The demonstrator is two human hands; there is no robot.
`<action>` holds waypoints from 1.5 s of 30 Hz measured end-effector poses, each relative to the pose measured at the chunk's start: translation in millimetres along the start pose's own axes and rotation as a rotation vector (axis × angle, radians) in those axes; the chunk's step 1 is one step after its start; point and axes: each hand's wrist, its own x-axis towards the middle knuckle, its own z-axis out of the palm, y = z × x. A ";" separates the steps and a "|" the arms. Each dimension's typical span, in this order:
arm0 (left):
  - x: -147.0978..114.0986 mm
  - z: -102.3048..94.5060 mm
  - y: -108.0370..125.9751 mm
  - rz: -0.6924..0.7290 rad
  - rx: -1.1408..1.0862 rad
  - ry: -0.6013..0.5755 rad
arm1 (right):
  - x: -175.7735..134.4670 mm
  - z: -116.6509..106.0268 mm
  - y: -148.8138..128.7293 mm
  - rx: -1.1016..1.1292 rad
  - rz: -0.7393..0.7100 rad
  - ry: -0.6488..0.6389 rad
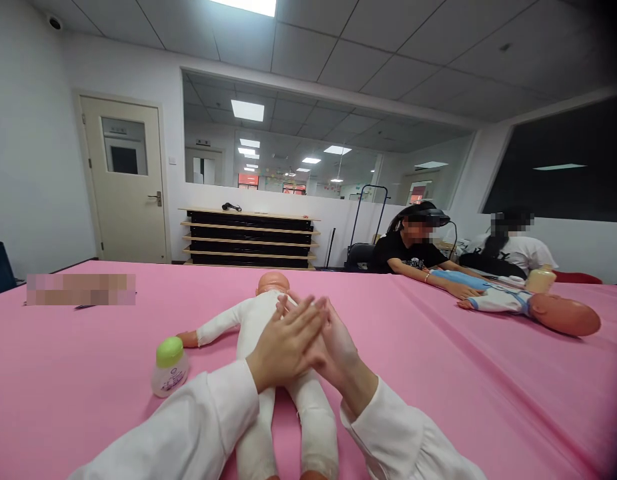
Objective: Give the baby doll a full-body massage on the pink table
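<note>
My left hand (291, 342) and my right hand (339, 347) are pressed palm to palm above a baby doll (255, 320). The fingers of both are stretched out, and I see nothing held between them. The doll wears a white bodysuit and lies on the pink cloth with its legs towards me; my hands cover part of its torso. Its head points away, and its face cannot be seen. Beside the doll's outstretched arm on the left stands a small clear jar (170, 368) with a green lid.
The pink cloth (413, 373) spreads over the table. On the far right, a person in black (413, 250) touches a second doll (508, 299) in blue and white, near a yellowish bottle (541, 280). Another person (518, 247) sits behind. A blurred-out patch (81, 289) lies at left.
</note>
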 end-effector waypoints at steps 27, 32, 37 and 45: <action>-87.8 59.6 -77.1 -0.707 -0.473 -0.369 | -14.0 -13.1 147.4 0.028 0.251 -0.259; -92.1 63.1 -77.8 -0.800 -0.465 -0.323 | -17.1 -13.0 149.7 -0.171 0.217 -0.203; -93.8 61.3 -77.5 -0.734 -0.378 -0.085 | -2.2 -14.3 122.6 -0.557 -0.012 -0.031; -90.3 57.8 -73.8 -0.558 -0.305 -0.051 | 35.4 1.8 134.0 -0.510 -0.095 -0.242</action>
